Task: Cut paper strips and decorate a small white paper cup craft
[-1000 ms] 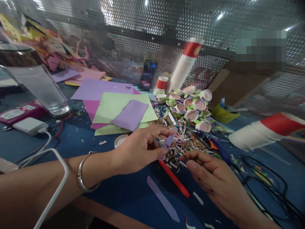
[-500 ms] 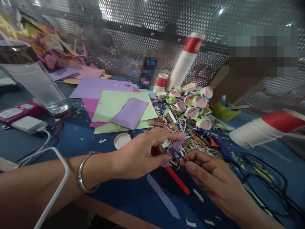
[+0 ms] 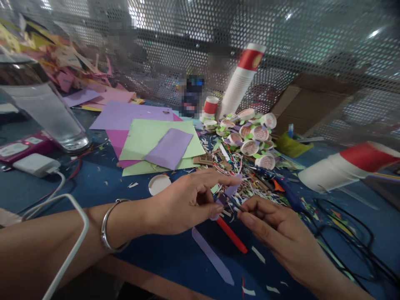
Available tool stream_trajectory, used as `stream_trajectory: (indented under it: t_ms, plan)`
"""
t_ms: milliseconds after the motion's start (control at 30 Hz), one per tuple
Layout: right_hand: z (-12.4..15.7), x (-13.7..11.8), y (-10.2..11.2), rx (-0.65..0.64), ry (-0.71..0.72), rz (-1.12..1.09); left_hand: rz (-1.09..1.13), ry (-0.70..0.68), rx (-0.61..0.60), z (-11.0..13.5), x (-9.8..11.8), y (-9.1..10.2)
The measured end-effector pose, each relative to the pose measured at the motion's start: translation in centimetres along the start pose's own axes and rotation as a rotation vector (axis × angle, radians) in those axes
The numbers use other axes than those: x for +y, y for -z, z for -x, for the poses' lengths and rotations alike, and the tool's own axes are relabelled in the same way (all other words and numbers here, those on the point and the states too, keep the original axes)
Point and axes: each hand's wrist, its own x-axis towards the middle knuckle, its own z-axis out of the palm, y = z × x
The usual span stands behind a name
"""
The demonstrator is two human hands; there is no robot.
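My left hand (image 3: 187,202), with a metal bangle (image 3: 108,227) on the wrist, pinches a small purple paper strip (image 3: 229,192) between thumb and forefinger. My right hand (image 3: 275,233) is beside it, fingertips pinched on something thin and dark at the strip's lower end; what it is I cannot tell. Both hands hover over a blue table (image 3: 131,196) littered with paper scraps (image 3: 246,175). Under them lie a red stick (image 3: 233,235) and a longer purple pointed strip (image 3: 212,256).
Green and purple paper sheets (image 3: 156,143) lie behind my left hand, near a white round disc (image 3: 159,184). Decorated cup bottoms (image 3: 250,135), a paper cup stack (image 3: 242,81), a fallen cup stack (image 3: 346,166), a glass (image 3: 46,108), a charger with cable (image 3: 34,164) and black cords (image 3: 346,233) surround them.
My right hand has moved up to the purple strip, and its fingertips have closed beside my left thumb. My left hand shifted slightly right and lower with the strip.
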Motion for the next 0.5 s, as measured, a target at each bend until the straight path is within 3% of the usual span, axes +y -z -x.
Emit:
stream_trajectory:
  t_ms: [100,267,367,500]
  plan:
    - [0.0,-0.3,0.8,-0.001,-0.006,0.091,0.017,-0.001,0.039,0.0,-0.2,0.3]
    - [0.3,0.4,2.3,0.035,-0.023,0.444,0.063,0.067,0.080,-0.1,-0.2,0.9]
    - [0.3,0.8,2.5,0.037,0.005,0.636,-0.004,0.040,-0.037,-0.1,-0.1,0.8]
    - [0.3,1.0,2.4,0.026,0.091,0.784,-0.194,-0.158,-0.279,-0.1,-0.3,0.4]
